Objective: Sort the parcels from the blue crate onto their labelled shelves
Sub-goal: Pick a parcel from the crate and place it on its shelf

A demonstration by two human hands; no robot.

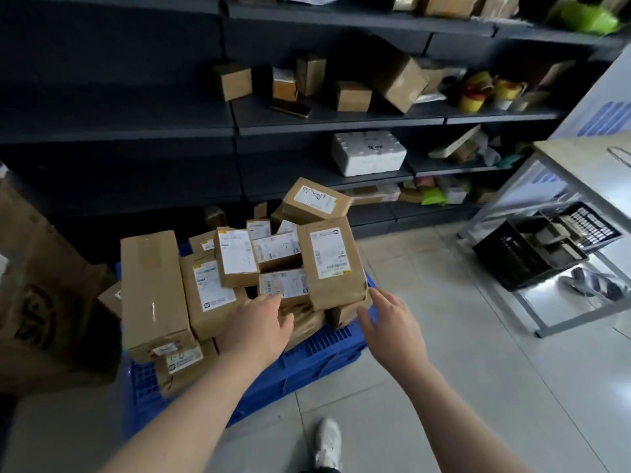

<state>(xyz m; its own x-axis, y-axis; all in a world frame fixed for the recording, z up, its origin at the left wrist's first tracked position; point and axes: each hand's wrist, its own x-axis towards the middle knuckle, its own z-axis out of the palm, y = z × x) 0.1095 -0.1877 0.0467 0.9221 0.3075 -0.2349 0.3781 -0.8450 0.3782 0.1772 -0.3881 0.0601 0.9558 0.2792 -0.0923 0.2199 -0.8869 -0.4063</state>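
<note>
1. Several dark shelves (341, 121) along back wall, w/ scattered boxes.
2. Blue crate (317, 353) on floor, heaped w/ brown labelled parcels (235, 256).
3. Tall parcel (331, 264), crate's right edge, upright.
4. Left hand (256, 326): fingers spread, resting on pile, gripping nothing.
5. Right hand (389, 322): fingers loose, empty, just beside tall parcel's base.

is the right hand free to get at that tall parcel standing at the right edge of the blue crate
Probably yes. The right hand is open, empty and just beside the tall parcel's lower right corner, with nothing between them. Its near and right sides are exposed over the blue crate; only neighbouring parcels crowd its left side.
</note>
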